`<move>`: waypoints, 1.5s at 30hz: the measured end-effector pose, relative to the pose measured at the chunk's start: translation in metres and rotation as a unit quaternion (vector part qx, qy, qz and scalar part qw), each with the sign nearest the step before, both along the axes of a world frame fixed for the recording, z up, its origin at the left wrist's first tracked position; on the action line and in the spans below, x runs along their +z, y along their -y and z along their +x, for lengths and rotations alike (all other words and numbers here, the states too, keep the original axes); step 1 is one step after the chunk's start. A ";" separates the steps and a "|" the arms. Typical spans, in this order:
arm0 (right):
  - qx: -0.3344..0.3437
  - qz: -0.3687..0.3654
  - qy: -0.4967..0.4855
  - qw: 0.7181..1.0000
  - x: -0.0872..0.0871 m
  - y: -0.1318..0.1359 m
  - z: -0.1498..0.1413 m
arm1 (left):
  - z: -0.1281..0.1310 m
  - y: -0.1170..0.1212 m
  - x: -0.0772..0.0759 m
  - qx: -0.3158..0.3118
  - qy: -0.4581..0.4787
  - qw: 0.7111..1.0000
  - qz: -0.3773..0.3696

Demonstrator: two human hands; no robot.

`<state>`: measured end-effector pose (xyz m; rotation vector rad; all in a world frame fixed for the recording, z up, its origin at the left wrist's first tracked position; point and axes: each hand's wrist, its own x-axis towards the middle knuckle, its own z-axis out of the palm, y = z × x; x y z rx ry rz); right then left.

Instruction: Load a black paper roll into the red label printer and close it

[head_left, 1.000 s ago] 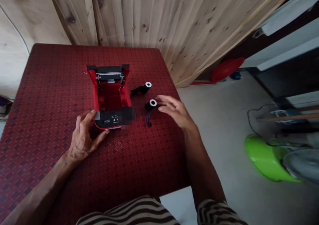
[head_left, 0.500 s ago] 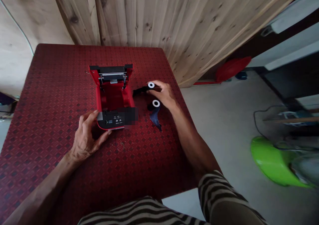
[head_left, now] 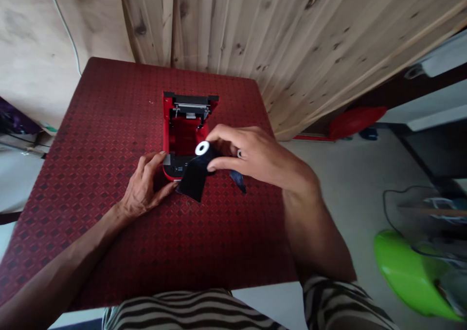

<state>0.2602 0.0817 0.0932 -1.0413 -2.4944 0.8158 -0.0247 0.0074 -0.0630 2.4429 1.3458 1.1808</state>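
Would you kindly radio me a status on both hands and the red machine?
Left hand holding red machine at near-left corner, lid up. Right hand gripping black roll. Loose end hides part of machine's front.

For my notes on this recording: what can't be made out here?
- Head view, hidden: most of the second roll, behind the right hand.
- Head view, covered: the right part of the red machine's front panel, behind the held roll and its black strip.
- Head view, too small: the marks on that panel.
- Head view, blurred and cut off by the right edge: the clutter beside the green tub.
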 end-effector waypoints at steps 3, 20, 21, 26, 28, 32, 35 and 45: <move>0.000 0.015 0.028 1.000 -0.021 -0.019 -0.031 | 0.000 0.001 0.001 -0.010 0.006 1.000 -0.012; -0.028 0.055 0.322 0.945 -0.032 -0.036 -0.084 | 0.004 0.003 0.004 -0.002 -0.008 1.000 -0.008; -0.029 0.055 0.323 0.944 -0.033 -0.037 -0.084 | 0.004 0.003 0.005 -0.004 -0.007 1.000 -0.008; -0.038 0.062 0.320 0.945 -0.039 -0.039 -0.085 | 0.005 0.002 0.006 -0.005 -0.008 1.000 -0.011; -0.043 0.069 0.324 0.943 -0.042 -0.039 -0.086 | 0.005 0.002 0.005 -0.004 -0.009 1.000 -0.008; -0.043 0.068 0.328 0.941 -0.042 -0.038 -0.087 | 0.004 0.002 0.005 -0.004 -0.009 1.000 -0.014; -0.032 0.057 0.293 0.954 -0.036 -0.037 -0.080 | 0.004 0.002 0.004 -0.005 -0.009 1.000 -0.020; 0.054 0.083 0.007 0.995 -0.038 0.010 -0.023 | -0.005 0.002 0.010 -0.007 0.022 0.999 -0.028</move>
